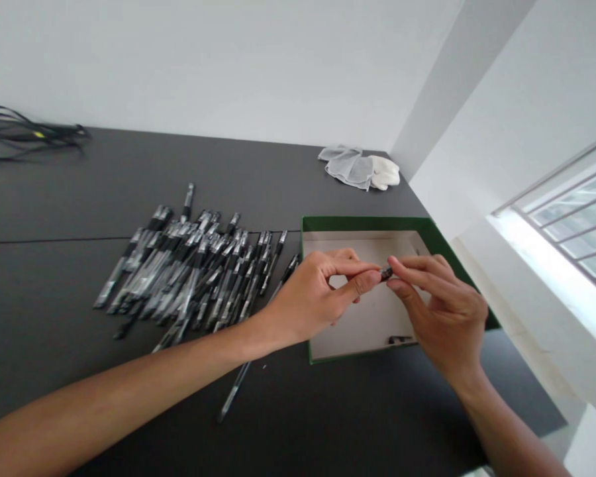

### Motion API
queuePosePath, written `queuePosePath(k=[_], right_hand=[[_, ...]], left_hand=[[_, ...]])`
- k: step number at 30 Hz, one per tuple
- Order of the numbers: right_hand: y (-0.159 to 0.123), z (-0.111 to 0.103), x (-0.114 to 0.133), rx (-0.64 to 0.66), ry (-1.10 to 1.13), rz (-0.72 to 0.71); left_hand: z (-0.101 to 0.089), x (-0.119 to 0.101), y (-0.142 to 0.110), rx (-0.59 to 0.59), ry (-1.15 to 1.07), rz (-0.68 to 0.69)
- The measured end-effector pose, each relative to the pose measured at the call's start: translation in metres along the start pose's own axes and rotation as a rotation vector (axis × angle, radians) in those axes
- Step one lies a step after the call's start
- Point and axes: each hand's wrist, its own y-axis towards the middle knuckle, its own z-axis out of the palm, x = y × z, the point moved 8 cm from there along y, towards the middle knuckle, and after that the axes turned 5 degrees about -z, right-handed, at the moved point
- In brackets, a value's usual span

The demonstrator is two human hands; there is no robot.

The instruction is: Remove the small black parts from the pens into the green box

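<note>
1. The left hand point(315, 291) and the right hand point(442, 308) meet fingertip to fingertip over the open box, both pinched together on one small dark pen part point(386, 272).
2. The left thumb and forefinger close on the part's left end; the right thumb and first fingers close on its right end. The part is short, dark and slightly glossy, and mostly hidden by the fingertips, so its exact shape cannot be told.
3. Directly beneath the hands lies a shallow cardboard box point(362, 224), rectangular, with green outer walls and a pale matt inside.
4. On the box floor, below and between the hands near the front wall, lies another small dark piece point(400, 340), slim and stubby.
5. Left of the left hand spreads a loose heap of pens point(189, 271), slender barrels of clear plastic with black caps and grips, lying roughly parallel.
6. One single pen point(234, 391) lies apart under the left forearm, slanting towards the near edge.
7. Everything rests on a dark, smooth, matt table point(79, 199).
8. Beyond the hands, at the far corner, sits a crumpled pair of pale fabric gloves point(360, 167).
9. Far left, thin black cables point(24, 132) lie bunched.
</note>
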Motion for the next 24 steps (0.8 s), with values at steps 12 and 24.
queuePosePath(k=[12,24], right_hand=[[-0.01,0.021,0.006,0.247,0.01,-0.055],[-0.017,0.028,0.008,0.283,0.175,0.007]], left_hand=[[-0.013,-0.008,0.001,-0.095,-0.03,0.065],[-0.086,-0.067,-0.007,-0.249,0.075,0.035]])
